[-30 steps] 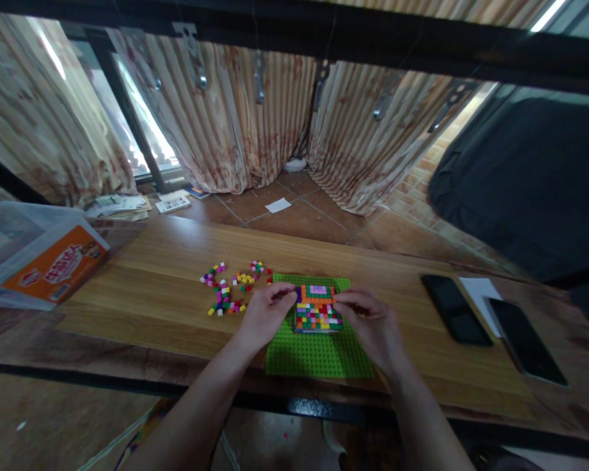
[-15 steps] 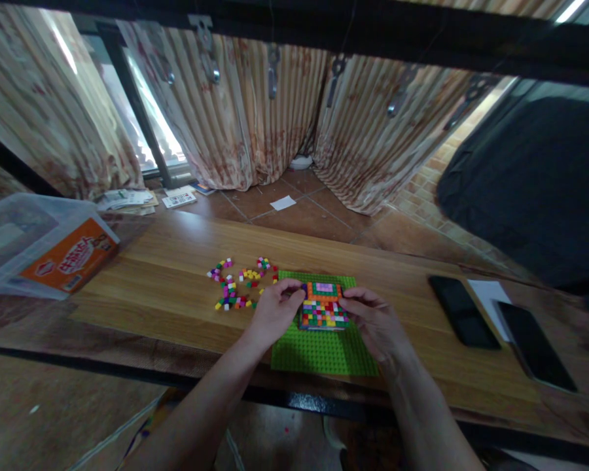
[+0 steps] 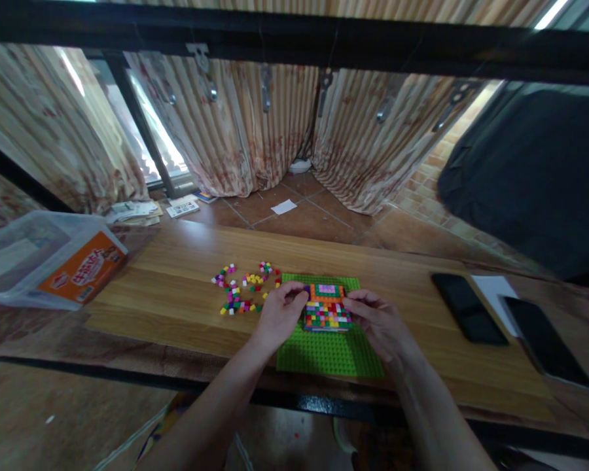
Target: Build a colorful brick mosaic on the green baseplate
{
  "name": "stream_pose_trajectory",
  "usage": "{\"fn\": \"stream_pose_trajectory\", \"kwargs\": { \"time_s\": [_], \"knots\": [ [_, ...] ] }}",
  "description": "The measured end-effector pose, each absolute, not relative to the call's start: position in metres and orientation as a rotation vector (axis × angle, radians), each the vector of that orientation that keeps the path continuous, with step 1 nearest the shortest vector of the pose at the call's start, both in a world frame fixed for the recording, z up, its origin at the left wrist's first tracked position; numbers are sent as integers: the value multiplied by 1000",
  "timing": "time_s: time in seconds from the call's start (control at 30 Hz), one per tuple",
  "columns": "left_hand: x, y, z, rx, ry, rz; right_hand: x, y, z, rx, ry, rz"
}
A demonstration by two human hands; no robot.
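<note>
A block of small multicoloured toy bricks (image 3: pixel 328 314) sits on a green studded baseplate (image 3: pixel 328 356). Its far part is orange with a green and pink centre; the near part is a mixed patchwork. My left hand (image 3: pixel 282 314) has thumb and forefinger closed at the block's far left corner, beside a dark purple bit. At the right edge, my right hand (image 3: pixel 377 320) grips the block with thumb and fingers close together. Loose small bricks (image 3: pixel 234 294) lie scattered to the left of the baseplate.
On the wooden table (image 3: pixel 177 314), a clear plastic bin (image 3: pixel 14 294) with an orange label stands far left. A black phone (image 3: pixel 468 307), white paper (image 3: pixel 493 294) and another dark phone-like device (image 3: pixel 544 340) lie at right. A dark bar (image 3: pixel 294 42) crosses above.
The whole view has shifted slightly, with the table scene a little further right. Both hands stay at the same sides of the brick block.
</note>
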State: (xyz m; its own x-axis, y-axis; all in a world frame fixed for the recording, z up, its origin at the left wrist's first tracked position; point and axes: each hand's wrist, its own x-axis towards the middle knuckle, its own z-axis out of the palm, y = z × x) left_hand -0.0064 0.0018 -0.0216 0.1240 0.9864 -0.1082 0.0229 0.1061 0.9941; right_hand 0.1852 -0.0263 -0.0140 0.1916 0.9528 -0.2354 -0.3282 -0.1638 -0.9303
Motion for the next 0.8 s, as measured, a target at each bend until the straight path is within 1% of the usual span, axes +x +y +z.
{"fn": "stream_pose_trajectory", "kwargs": {
  "time_s": [0.23,0.47,0.8],
  "knots": [
    [-5,5,-27,1267,1287,1053,196,-14,-22,-1256,-549,1067],
    [0,1,-28,1380,1178,1140,173,-19,-22,-1420,-861,1069],
    [18,0,-26,1121,1162,1157,165,-16,-30,-1483,-980,907]
  ]
}}
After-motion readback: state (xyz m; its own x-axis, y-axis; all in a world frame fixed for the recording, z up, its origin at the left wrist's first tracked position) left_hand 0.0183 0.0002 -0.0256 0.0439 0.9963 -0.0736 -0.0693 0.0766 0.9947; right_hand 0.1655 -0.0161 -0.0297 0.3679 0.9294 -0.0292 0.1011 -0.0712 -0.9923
